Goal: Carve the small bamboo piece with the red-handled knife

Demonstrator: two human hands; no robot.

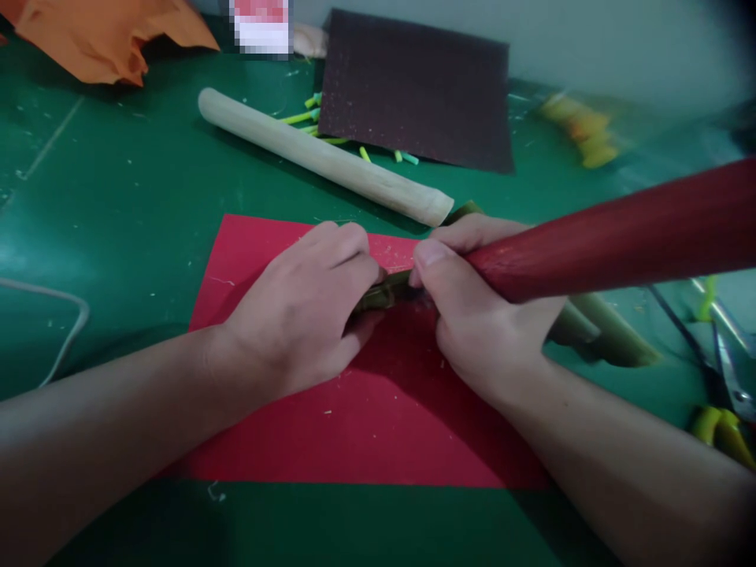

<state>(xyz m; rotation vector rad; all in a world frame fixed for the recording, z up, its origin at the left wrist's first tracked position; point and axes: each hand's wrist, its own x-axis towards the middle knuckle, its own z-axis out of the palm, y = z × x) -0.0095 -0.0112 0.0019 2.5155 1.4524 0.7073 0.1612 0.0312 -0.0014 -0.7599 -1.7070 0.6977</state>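
A red rod (614, 228) juts in from the right edge, closest to the camera, slanting down to the right hand (481, 303), whose fingers are clenched around its lower end. The left hand (301, 307) grasps a green piece (378, 299), its fingers curled over it; the piece sits between the hands, above a red sheet (354, 441). The step in hand looks like close work on that piece, the rod perhaps a tool's handle; the next move seems to call for a steady left hold and measured pressure from the right. Pale flecks dot the sheet. Beyond lie a pale stick (324, 157), straws (307, 116) partly under a dark sheet (413, 87), and, at right, scissors (724, 429). The table (295, 528) is green and scuffed; a pale wall (591, 31) stands behind, the light dim.
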